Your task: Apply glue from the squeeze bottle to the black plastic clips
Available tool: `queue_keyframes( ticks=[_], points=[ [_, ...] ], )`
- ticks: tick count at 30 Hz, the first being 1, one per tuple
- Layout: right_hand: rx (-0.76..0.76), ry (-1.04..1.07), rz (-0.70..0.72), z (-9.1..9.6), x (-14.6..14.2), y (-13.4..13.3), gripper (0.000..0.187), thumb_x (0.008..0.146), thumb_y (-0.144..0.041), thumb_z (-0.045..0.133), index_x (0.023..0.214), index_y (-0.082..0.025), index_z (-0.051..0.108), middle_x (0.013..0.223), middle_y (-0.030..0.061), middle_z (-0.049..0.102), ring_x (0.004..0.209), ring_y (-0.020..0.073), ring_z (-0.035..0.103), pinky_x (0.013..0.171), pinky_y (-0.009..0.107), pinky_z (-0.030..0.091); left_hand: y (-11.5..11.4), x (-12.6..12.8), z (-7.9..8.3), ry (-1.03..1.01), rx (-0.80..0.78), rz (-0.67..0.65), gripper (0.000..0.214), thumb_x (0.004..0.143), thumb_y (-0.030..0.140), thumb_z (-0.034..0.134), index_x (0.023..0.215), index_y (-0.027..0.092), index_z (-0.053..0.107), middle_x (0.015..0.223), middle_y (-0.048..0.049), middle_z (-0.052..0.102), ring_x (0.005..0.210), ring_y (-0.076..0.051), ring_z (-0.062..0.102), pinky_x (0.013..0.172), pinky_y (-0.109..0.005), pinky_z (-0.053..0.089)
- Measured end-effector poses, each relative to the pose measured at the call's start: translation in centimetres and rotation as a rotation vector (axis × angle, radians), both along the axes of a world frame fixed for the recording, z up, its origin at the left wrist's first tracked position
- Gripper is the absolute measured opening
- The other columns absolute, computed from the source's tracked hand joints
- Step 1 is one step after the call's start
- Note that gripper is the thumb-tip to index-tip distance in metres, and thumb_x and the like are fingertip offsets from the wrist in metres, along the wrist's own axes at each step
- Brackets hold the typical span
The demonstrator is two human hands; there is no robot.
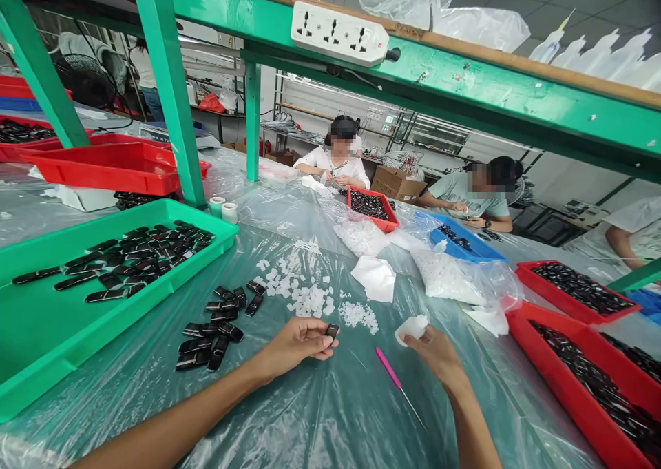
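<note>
At left of frame: one green tray (38, 359), part-filled with black pieces (139, 252). Left of centre: one loose heap (221, 329) of similar pieces; which lot is finished cannot be told. Lower centre: left hand (302, 345), forearm slanting from lower left. Lower right: right hand (436, 352), forearm rising, fingers gathered on a white wad (407, 330). Centre: one black item (332, 330), pinched between left thumb and fingers, seemingly mid-work.

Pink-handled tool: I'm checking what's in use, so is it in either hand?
No, the pink-handled tool lies on the table, touching neither the left hand nor the right hand.
</note>
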State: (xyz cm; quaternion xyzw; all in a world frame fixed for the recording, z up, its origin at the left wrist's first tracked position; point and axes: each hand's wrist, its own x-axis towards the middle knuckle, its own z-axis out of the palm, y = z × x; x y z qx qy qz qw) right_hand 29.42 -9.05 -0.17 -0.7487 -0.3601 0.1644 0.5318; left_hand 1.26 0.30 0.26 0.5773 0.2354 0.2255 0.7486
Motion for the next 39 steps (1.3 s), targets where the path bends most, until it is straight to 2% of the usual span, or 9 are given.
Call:
queue_keyframes(
  ticks=[4, 7, 11, 14, 18, 27, 29, 33, 39],
  points=[
    [0.030, 0.212, 0.200, 0.5, -1.9, 0.6, 0.031, 0.060, -0.034, 0.073, 0.084, -0.017, 0.067, 0.090, 0.0086, 0.069, 0.086, 0.0270, 0.062, 0.075, 0.040, 0.047, -0.2, -0.2, -0.6, -0.014, 0.168, 0.006, 0.034, 0.078, 0.038, 0.064, 0.097, 0.010, 0.066, 0.093, -0.0111, 0.068, 0.085, -0.022, 0.063, 0.075, -0.029, 0.048],
    [0.085, 0.377, 0.364, 0.6, -4.3, 0.7, 0.038, 0.065, -0.039, 0.070, 0.097, -0.019, 0.063, 0.101, 0.0094, 0.067, 0.094, 0.0270, 0.060, 0.072, 0.039, 0.049, -0.4, -0.5, -0.7, 0.024, 0.319, 0.027, 0.028, 0.080, 0.034, 0.061, 0.097, 0.012, 0.067, 0.097, -0.0095, 0.068, 0.090, -0.023, 0.061, 0.076, -0.028, 0.047],
    [0.196, 0.521, 0.491, 0.3, -7.5, 0.6, 0.044, 0.069, -0.048, 0.065, 0.103, -0.021, 0.060, 0.089, 0.0053, 0.064, 0.080, 0.0198, 0.057, 0.066, 0.031, 0.047, -0.7, -0.7, -0.4, 0.079, 0.380, 0.027, 0.027, 0.081, 0.029, 0.060, 0.102, 0.016, 0.067, 0.100, -0.0079, 0.068, 0.091, -0.022, 0.062, 0.077, -0.027, 0.048],
    [0.363, 0.763, 0.586, 0.3, -9.2, 0.6, 0.035, 0.080, -0.047, 0.050, 0.104, -0.022, 0.058, 0.071, -0.0004, 0.052, 0.058, 0.0114, 0.043, 0.053, 0.026, 0.039, -0.8, -0.6, -0.3, 0.087, 0.375, 0.051, 0.026, 0.079, 0.028, 0.061, 0.101, 0.015, 0.068, 0.097, -0.0073, 0.069, 0.088, -0.021, 0.063, 0.075, -0.026, 0.049],
    [0.456, 0.975, 0.678, 0.2, -10.5, 0.5, 0.022, 0.085, -0.035, 0.044, 0.090, -0.020, 0.059, 0.062, -0.0026, 0.040, 0.051, 0.0096, 0.029, 0.049, 0.024, 0.032, -1.0, -0.5, -0.3, 0.087, 0.369, 0.095, 0.025, 0.076, 0.025, 0.065, 0.098, 0.014, 0.069, 0.092, -0.0066, 0.069, 0.084, -0.019, 0.063, 0.074, -0.025, 0.050],
    [0.413, 1.143, 0.631, -1.0, -11.2, 0.3, 0.023, 0.082, -0.034, 0.051, 0.067, -0.017, 0.056, 0.056, -0.0051, 0.033, 0.048, 0.0075, 0.019, 0.046, 0.021, 0.027, -0.7, -0.5, -0.1, 0.104, 0.435, 0.238, 0.022, 0.075, 0.022, 0.065, 0.095, 0.014, 0.068, 0.086, -0.0053, 0.069, 0.077, -0.017, 0.062, 0.071, -0.024, 0.051],
    [0.391, 1.159, 0.592, -1.3, -11.3, 0.5, 0.023, 0.081, -0.035, 0.052, 0.070, -0.017, 0.059, 0.054, -0.0062, 0.030, 0.047, 0.0070, 0.018, 0.045, 0.021, 0.027, -0.6, -0.5, 0.0, 0.114, 0.452, 0.258, 0.021, 0.075, 0.021, 0.065, 0.094, 0.014, 0.068, 0.086, -0.0050, 0.069, 0.077, -0.017, 0.062, 0.070, -0.024, 0.050],
    [0.323, 1.084, 0.485, -1.5, -11.4, 0.6, 0.023, 0.080, -0.037, 0.054, 0.087, -0.017, 0.063, 0.053, -0.0076, 0.029, 0.045, 0.0063, 0.019, 0.044, 0.020, 0.027, -0.6, -0.6, 0.1, 0.138, 0.484, 0.275, 0.022, 0.075, 0.022, 0.064, 0.096, 0.016, 0.067, 0.089, -0.0044, 0.069, 0.078, -0.017, 0.063, 0.070, -0.024, 0.050],
    [0.245, 0.860, 0.399, -1.4, -11.2, 0.7, 0.024, 0.077, -0.040, 0.058, 0.084, -0.017, 0.064, 0.053, -0.0082, 0.027, 0.045, 0.0063, 0.020, 0.044, 0.021, 0.027, -0.9, -0.8, 0.3, 0.192, 0.538, 0.266, 0.022, 0.077, 0.026, 0.063, 0.098, 0.021, 0.067, 0.091, -0.0029, 0.068, 0.079, -0.017, 0.062, 0.066, -0.022, 0.048]
  ],
)
